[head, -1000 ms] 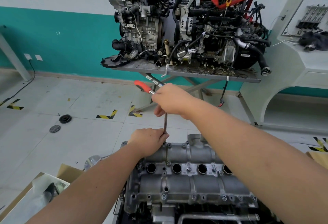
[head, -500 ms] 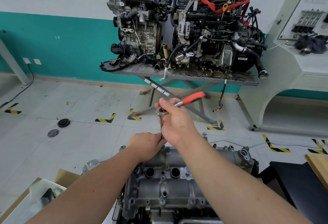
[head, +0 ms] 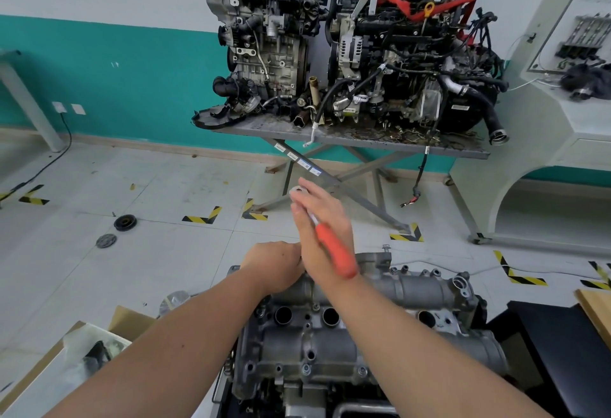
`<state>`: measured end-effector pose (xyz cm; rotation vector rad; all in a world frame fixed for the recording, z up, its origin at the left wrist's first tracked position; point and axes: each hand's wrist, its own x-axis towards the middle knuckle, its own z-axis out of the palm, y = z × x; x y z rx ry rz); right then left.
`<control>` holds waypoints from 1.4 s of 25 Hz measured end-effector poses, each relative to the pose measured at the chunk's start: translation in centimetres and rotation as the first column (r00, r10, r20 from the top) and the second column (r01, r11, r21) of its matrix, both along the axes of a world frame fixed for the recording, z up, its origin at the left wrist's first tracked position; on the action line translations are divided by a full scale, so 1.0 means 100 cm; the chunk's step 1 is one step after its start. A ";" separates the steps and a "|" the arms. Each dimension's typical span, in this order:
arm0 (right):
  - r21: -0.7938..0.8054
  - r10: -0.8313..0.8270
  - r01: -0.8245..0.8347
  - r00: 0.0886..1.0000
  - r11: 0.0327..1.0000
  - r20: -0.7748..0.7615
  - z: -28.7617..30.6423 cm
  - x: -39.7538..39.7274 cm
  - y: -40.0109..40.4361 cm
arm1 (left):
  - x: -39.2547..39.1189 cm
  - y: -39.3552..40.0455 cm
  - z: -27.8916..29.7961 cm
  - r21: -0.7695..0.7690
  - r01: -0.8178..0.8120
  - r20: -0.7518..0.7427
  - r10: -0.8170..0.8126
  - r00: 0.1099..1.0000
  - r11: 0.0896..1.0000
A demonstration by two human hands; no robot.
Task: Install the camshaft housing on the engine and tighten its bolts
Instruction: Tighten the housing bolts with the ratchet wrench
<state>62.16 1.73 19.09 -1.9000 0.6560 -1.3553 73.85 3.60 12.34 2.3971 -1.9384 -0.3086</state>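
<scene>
The grey camshaft housing sits on the engine in front of me, with several bolts along its edges. One bolt stands proud at its far edge. My left hand is curled at the housing's far left corner, around the foot of the ratchet's extension bar, which is hidden. Above it, my right hand holds the orange-handled ratchet near its head. The handle points back toward my wrist and is motion-blurred.
A metal table with two engines stands ahead against the teal wall. A cardboard box lies at lower left, a black bench at right, a white console at far right. Two round parts lie on the floor.
The ratchet handle swung from pointing left, to right, to back toward me. My right hand shifted along with it. My left hand stayed at the housing's corner. The view tilted slightly.
</scene>
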 end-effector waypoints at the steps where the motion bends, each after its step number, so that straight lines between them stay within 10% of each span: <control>1: -0.246 -0.067 0.041 0.993 0.968 -0.098 -0.003 -0.001 -0.002 | 0.003 0.000 -0.003 0.048 -0.024 -0.056 0.027 0.998 0.999; 4: -0.687 -0.348 0.048 0.886 0.726 -0.306 0.009 -0.001 -0.013 | 0.005 0.003 -0.009 -0.064 -0.076 -0.432 0.041 0.901 0.995; 6: -0.751 -0.485 -0.039 0.741 0.659 -0.464 0.024 0.002 -0.015 | 0.003 0.002 -0.006 -0.134 0.072 -0.158 -0.093 0.983 0.988; 13: -0.386 -0.307 -0.251 0.302 0.888 -0.903 0.074 0.018 -0.020 | 0.006 0.001 -0.006 -0.064 0.076 -0.021 -0.078 0.997 0.995; 17: 0.141 0.123 -0.005 0.520 0.990 -0.845 0.080 0.024 -0.035 | 0.004 0.000 -0.005 -0.061 0.055 -0.011 -0.056 0.998 0.997; 22: 0.879 0.310 -0.139 0.951 0.457 -0.011 0.075 0.016 -0.036 | 0.004 -0.002 -0.006 -0.062 0.062 -0.030 -0.064 0.997 0.996; 27: 0.860 -0.065 -0.465 0.871 0.210 0.487 0.051 0.010 -0.033 | 0.004 -0.002 -0.005 -0.040 0.081 -0.021 -0.082 0.996 0.996; 35: 0.708 0.074 -0.426 0.880 0.564 0.470 0.029 0.010 -0.015 | 0.000 -0.001 0.002 -0.019 0.080 -0.024 -0.081 0.996 0.997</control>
